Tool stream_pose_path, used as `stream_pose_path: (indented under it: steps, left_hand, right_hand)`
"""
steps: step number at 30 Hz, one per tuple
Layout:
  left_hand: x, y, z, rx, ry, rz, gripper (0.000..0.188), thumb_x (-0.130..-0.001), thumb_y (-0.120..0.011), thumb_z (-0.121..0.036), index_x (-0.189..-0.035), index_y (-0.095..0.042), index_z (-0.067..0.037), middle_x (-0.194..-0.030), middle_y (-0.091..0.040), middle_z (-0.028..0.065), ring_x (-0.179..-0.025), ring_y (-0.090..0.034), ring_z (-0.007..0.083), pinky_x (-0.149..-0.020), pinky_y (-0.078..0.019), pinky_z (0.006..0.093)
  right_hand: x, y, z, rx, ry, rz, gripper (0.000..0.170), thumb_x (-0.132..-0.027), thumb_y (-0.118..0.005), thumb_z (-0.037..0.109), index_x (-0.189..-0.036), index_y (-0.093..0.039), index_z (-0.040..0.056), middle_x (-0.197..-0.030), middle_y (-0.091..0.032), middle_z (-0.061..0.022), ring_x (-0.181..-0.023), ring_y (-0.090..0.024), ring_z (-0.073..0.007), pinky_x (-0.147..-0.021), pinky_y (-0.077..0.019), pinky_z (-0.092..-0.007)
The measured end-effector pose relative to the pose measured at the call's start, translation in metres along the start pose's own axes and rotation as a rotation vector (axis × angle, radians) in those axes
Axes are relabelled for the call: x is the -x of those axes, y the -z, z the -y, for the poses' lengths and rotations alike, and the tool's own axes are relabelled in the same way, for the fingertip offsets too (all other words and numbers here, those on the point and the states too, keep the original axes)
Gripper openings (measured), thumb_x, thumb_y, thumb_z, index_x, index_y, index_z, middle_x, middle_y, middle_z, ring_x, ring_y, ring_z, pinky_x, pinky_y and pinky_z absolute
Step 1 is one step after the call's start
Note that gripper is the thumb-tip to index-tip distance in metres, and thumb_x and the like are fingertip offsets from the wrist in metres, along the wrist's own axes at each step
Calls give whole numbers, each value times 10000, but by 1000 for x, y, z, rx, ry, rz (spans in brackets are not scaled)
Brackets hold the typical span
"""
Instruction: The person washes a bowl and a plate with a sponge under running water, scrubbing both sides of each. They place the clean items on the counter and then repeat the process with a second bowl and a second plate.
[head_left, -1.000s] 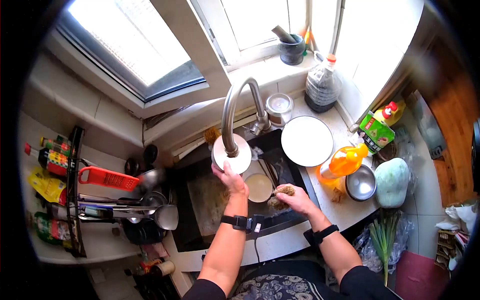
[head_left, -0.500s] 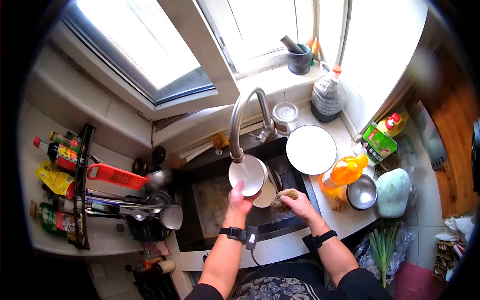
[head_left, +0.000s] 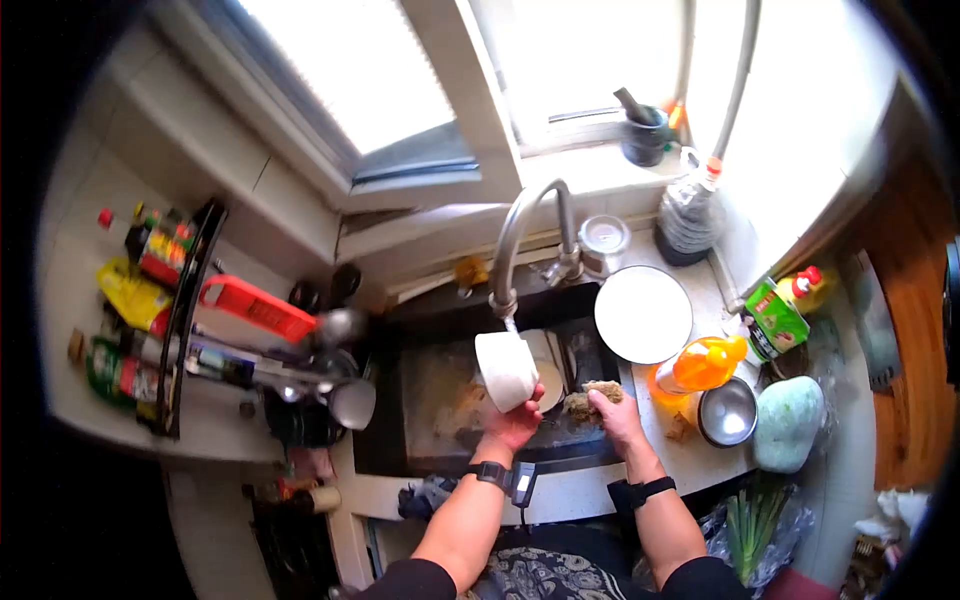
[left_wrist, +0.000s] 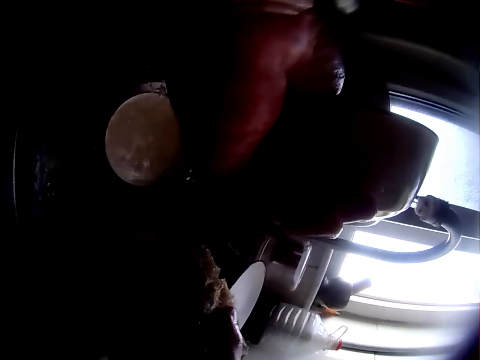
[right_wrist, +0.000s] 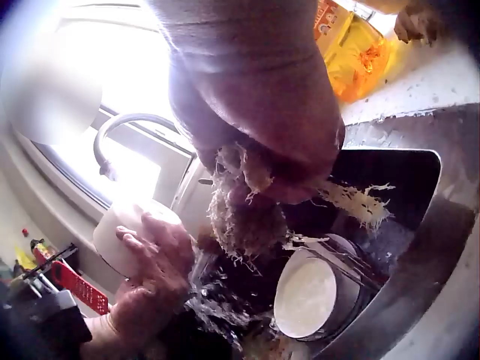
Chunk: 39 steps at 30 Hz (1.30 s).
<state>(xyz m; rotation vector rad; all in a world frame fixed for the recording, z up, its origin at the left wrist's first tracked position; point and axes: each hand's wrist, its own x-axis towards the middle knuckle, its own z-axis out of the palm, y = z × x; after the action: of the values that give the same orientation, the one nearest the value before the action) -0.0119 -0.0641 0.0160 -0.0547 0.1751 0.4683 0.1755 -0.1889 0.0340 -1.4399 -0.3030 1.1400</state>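
Observation:
My left hand (head_left: 513,426) grips a white bowl (head_left: 507,371), tilted on its side under the faucet (head_left: 514,240) with water running at it. In the right wrist view the left hand's fingers (right_wrist: 154,241) spread over the bowl's outside. My right hand (head_left: 619,417) holds a brown fibrous scrubber (right_wrist: 244,217), its strands hanging out below the fingers. Beneath the hands, another white bowl (right_wrist: 306,297) with pale, cloudy contents stands in the dark sink (head_left: 430,385), with chopsticks (right_wrist: 346,262) beside it. The left wrist view is very dark.
Right of the sink are a white plate (head_left: 643,314), an orange bottle (head_left: 703,364), a metal bowl (head_left: 728,411) and a pale green melon (head_left: 789,424). A red grater (head_left: 258,307) and ladles hang at left. A jar (head_left: 604,245) stands behind the faucet.
The left hand has turned the bowl from facing upward to lying on its side, its outer wall now showing, and lowered it slightly. The right hand keeps the scrubber. The head view has shifted.

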Motion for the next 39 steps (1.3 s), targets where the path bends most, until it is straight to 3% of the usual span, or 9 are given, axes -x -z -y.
stream_pose_path:
  steps: [2, 12, 16, 20, 25, 28, 30, 36, 39]
  left_hand:
    - [8, 10, 4, -63, -12, -126, 421, -928, -451, -342, -1207, -544, -42, -1068, -636, 196, -822, -671, 232, -738, -541, 403]
    - [21, 1, 37, -39, 63, 86, 481, -949, -386, -380, -1212, -529, -3, -978, -666, 177, -778, -682, 251, -701, -552, 384]
    - [19, -24, 29, -434, 11, -537, 375, -854, -477, -222, -1115, -539, 41, -828, -651, 155, -618, -643, 251, -563, -542, 388]
    - [41, -32, 10, -893, -114, -607, 343, -800, -455, -172, -1057, -592, 9, -813, -652, 148, -615, -655, 261, -537, -553, 375]
    - [122, -72, -22, -901, -293, -623, 359, -796, -510, -159, -1062, -584, 71, -882, -653, 144, -653, -660, 266, -543, -568, 394]
    - [189, -86, -39, -921, -472, -611, 339, -826, -505, -160, -1034, -606, 87, -942, -662, 134, -818, -647, 217, -698, -541, 349]
    - [246, -103, -41, -898, -615, -626, 288, -845, -547, -181, -974, -647, 57, -866, -672, 93, -774, -629, 154, -719, -502, 299]
    - [456, -67, -26, -904, -945, -1054, 321, -853, -561, -212, -1037, -650, 36, -937, -680, 96, -842, -628, 160, -712, -503, 291]
    - [566, -44, 13, -822, -1176, -1453, 494, -859, -606, -246, -1219, -470, 65, -1114, -602, 164, -898, -620, 206, -561, -525, 292]
  right_hand:
    - [-1, -4, -4, -20, -6, 8, 218, -852, -658, 216, -1005, -661, 59, -853, -645, -5, -686, -579, -105, -579, -481, -254]
    - [-22, -6, -27, -41, -83, 88, 253, -884, -635, 228, -1048, -621, 36, -883, -640, -36, -712, -599, -142, -608, -487, -269]
    - [-43, -4, -52, -28, -100, 126, 194, -876, -620, 280, -959, -615, 105, -757, -610, 9, -603, -556, -100, -527, -427, -230]
    - [-49, 0, -57, 13, -176, 185, 244, -874, -627, 289, -1029, -609, 101, -906, -615, 11, -707, -567, -86, -569, -420, -213]
    - [-23, -14, -25, 47, -178, 267, 304, -877, -635, 290, -1132, -601, 127, -1023, -630, 5, -833, -596, -93, -609, -447, -205]
    - [-18, -16, -28, 74, -2, 274, 315, -879, -628, 320, -1131, -594, 134, -1036, -634, -7, -853, -608, -115, -638, -477, -245]
    - [-14, -15, -17, 117, -203, 218, 323, -890, -616, 295, -1164, -572, 129, -1080, -616, -9, -936, -598, -145, -754, -477, -259]
    - [-4, -42, -22, 141, -119, 275, 405, -889, -613, 304, -1221, -536, 84, -1127, -599, -52, -985, -591, -193, -841, -481, -310]
    - [3, -65, -24, 113, -124, 314, 405, -902, -594, 299, -1232, -530, 73, -1146, -602, -66, -1016, -596, -191, -847, -492, -307]
